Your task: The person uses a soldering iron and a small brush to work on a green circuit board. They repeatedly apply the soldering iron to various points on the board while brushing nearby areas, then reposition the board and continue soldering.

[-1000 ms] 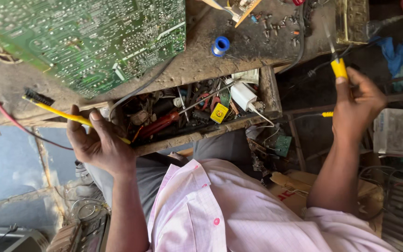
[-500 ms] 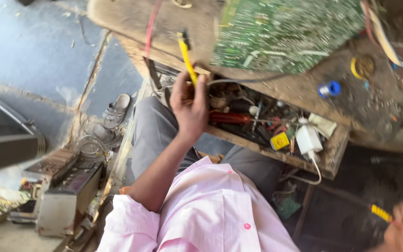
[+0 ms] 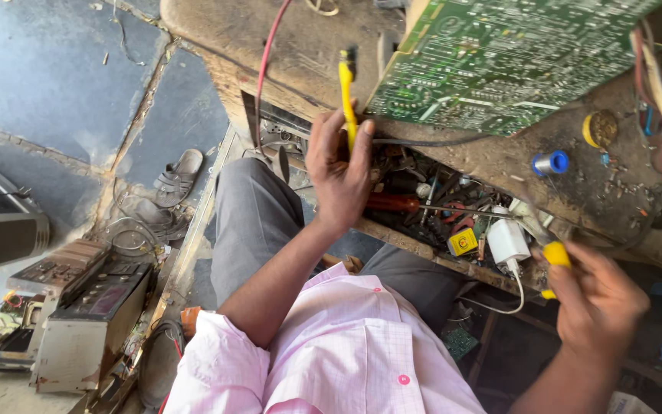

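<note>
My left hand grips a thin yellow-handled tool that points up toward the edge of a large green circuit board lying on a dirty workbench. My right hand is closed around another yellow-handled tool at the bench's front edge, lower right. Between the hands an open drawer holds a red-handled screwdriver, a white adapter, a small yellow part and tangled wires. My pink shirt and grey trousers fill the lower middle.
A red wire hangs over the bench's left side. A blue spool and a yellow reel sit on the bench. On the stone floor at left lie a sandal, old electronic units and cables.
The view has swung so both hands sit nearer the middle. My right hand has come up from the lower right corner to the drawer's edge. My left hand still holds its tool by the board.
</note>
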Available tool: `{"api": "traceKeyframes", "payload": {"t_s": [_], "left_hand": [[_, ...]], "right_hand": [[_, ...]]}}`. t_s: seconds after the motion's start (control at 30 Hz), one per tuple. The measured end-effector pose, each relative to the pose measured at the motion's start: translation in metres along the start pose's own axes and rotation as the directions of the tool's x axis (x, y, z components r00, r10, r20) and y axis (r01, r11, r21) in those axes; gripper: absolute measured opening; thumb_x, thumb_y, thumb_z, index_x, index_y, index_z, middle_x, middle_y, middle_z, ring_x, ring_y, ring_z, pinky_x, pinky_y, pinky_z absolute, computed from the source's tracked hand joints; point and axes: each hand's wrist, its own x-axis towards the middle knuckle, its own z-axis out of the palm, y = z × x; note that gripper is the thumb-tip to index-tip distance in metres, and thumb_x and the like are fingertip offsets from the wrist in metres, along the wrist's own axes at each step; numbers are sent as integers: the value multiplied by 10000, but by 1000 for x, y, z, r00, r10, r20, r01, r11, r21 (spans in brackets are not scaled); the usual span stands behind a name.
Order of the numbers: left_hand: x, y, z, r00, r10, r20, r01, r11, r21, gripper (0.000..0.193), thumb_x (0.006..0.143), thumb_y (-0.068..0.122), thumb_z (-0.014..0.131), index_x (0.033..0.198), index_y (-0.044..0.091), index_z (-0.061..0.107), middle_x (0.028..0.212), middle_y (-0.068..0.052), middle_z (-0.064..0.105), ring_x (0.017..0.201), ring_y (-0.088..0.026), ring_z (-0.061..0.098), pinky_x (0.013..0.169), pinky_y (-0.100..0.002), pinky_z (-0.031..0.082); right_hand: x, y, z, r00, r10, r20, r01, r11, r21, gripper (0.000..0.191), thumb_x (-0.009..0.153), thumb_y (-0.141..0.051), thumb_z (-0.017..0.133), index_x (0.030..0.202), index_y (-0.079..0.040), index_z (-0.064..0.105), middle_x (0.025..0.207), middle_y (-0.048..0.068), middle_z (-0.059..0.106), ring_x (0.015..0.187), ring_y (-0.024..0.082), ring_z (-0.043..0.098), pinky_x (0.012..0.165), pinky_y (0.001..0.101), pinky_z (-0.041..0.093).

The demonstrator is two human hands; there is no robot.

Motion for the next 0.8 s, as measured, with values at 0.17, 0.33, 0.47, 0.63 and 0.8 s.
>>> {"api": "traceKeyframes", "payload": {"t_s": [0.17,0.33,0.47,0.63,0.8], "left_hand": [[2,-1,-1,999,-39,8,39,999,-20,304,1013,23,733,1306,21,655,1080,-78,613,942,-147,605,822,-269,514],[4,-3,-5,998,-50,30,51,998,-25,287,1009,25,747,1284,23,664,1068,-68,620,911,-133,597,804,-263,512],[5,-3,-7,998,-49,37,49,999,-8,283,1013,30,747,1285,26,666,1070,-62,619,918,-130,600,810,-264,513],[4,-3,-8,993,-88,83,95,992,-86,273,1031,42,721,1295,15,660,1114,-60,623,920,-99,595,778,-243,521],[5,-5,-10,994,-69,90,76,994,-74,277,1043,44,714,1310,9,652,1128,-54,623,947,-92,600,804,-248,527]], "right_hand": [[32,-3,52,958,-260,120,285,902,-323,226,1031,61,767,1250,73,712,1133,159,747,1006,162,720,952,236,567],[48,-9,75,926,-342,159,377,840,-390,224,1031,24,804,1237,50,722,1125,159,751,1006,168,719,939,249,553],[53,-10,83,928,-332,168,371,847,-381,218,1025,9,808,1221,50,724,1112,154,751,998,162,718,929,250,556],[54,-6,86,936,-318,151,351,881,-317,234,1025,-9,806,1238,32,720,1123,140,751,1005,143,721,905,235,570],[54,-3,88,931,-330,154,364,854,-373,229,1032,-4,822,1237,37,730,1114,151,758,995,152,722,899,235,563]]}}
